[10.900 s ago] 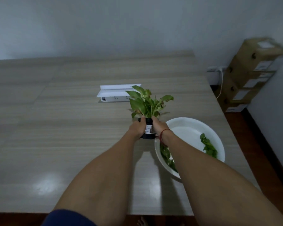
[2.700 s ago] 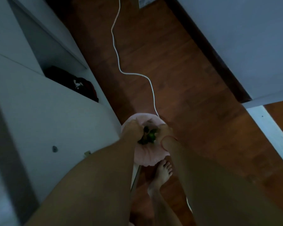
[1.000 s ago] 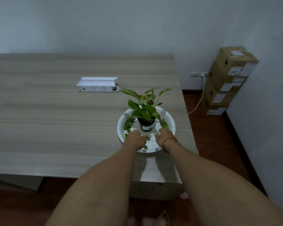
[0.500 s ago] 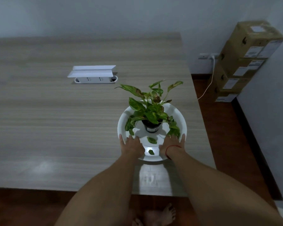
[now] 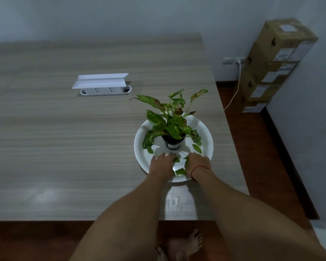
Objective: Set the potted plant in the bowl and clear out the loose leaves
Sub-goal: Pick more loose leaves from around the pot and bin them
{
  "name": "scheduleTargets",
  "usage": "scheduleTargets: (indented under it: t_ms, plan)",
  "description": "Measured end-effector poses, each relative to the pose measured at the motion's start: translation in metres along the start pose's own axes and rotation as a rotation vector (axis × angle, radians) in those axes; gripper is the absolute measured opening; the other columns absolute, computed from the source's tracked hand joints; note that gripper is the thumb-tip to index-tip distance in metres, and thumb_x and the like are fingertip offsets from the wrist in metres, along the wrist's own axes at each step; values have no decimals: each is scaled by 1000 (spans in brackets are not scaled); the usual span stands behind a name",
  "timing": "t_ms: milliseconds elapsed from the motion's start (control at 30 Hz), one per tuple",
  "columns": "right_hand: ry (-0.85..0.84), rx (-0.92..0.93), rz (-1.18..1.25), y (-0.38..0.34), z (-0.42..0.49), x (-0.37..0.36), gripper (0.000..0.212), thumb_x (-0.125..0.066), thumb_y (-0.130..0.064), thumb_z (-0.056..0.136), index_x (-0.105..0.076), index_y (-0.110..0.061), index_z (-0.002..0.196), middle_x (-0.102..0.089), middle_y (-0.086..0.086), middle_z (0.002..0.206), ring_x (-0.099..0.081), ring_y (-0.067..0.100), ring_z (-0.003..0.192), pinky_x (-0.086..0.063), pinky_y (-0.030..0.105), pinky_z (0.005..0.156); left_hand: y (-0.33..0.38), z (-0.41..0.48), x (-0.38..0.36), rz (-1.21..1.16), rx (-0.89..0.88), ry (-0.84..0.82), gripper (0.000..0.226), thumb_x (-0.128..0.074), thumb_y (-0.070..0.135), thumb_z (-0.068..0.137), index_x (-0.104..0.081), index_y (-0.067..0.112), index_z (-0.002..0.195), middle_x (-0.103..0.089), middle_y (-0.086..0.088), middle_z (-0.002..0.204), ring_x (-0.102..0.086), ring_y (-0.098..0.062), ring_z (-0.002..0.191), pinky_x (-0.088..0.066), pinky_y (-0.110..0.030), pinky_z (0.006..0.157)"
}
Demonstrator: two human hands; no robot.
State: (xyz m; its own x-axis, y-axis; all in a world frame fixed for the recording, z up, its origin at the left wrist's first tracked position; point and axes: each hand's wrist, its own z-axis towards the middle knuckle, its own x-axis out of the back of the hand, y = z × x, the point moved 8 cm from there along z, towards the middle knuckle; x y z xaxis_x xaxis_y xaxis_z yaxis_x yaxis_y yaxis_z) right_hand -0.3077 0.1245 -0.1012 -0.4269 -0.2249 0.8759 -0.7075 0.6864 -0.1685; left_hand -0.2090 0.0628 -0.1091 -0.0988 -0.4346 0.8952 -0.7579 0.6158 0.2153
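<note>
Near the table's right edge, potted plant (image 5: 170, 127) stands upright at the middle of the white bowl (image 5: 207, 136): that step looks done. Loose leaves (image 5: 180, 171) remain on the bowl floor. My left hand (image 5: 161, 163) and right hand (image 5: 197, 163) rest among them, fingers spread, nothing clamped. Clearing remains.
</note>
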Motion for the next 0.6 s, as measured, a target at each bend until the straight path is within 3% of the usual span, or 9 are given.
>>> scheduleTargets:
  t_ms: [100, 233, 333, 433, 500, 600]
  plan:
    - [-82, 2, 1, 0, -3, -10, 39, -59, -12, 82, -58, -16, 121, -62, 7, 123, -53, 22, 124, -17, 39, 121, 6, -6, -11, 35, -30, -52, 45, -54, 10, 85, -57, 28, 125, -60, -2, 127, -47, -20, 129, -15, -47, 119]
    - [-51, 21, 51, -5, -10, 0, 39, -60, -8, 83, -59, -13, 122, -60, 11, 126, -54, 27, 122, -35, 37, 113, -5, -13, -2, 10, -1, -81, 40, -51, 14, 88, -63, 31, 123, -60, 3, 131, -50, -19, 128, -10, -48, 121]
    - [-22, 14, 142, -4, -10, 10, 40, -52, -13, 91, -53, -14, 131, -54, 13, 134, -53, 31, 124, -41, 37, 106, -26, -11, 11, -32, 59, -38, 46, -52, 19, 92, -50, 28, 137, -49, 5, 143, -42, -16, 136, -12, -45, 122]
    - [-33, 10, 133, -2, -10, 6, 35, -49, -15, 92, -55, -12, 126, -55, 13, 132, -55, 31, 121, -43, 38, 102, -39, -6, 14, 26, 58, -9, 55, -50, 25, 94, -34, 27, 147, -36, -2, 153, -36, -20, 140, -19, -48, 119]
    - [-28, 28, 84, -2, -9, 1, 31, -47, -15, 92, -56, -11, 121, -58, 13, 127, -57, 31, 117, -43, 37, 100, -45, 1, 8, 80, 70, -43, 63, -50, 27, 93, -24, 23, 151, -22, -9, 159, -25, -24, 145, -15, -51, 119]
    - [-19, 46, 44, -2, -9, -5, 30, -44, -14, 92, -56, -12, 120, -59, 12, 125, -55, 29, 118, -38, 37, 104, -49, 6, -4, 109, 100, -102, 67, -48, 27, 90, -20, 20, 151, -22, -12, 157, -22, -23, 146, -2, -54, 120]
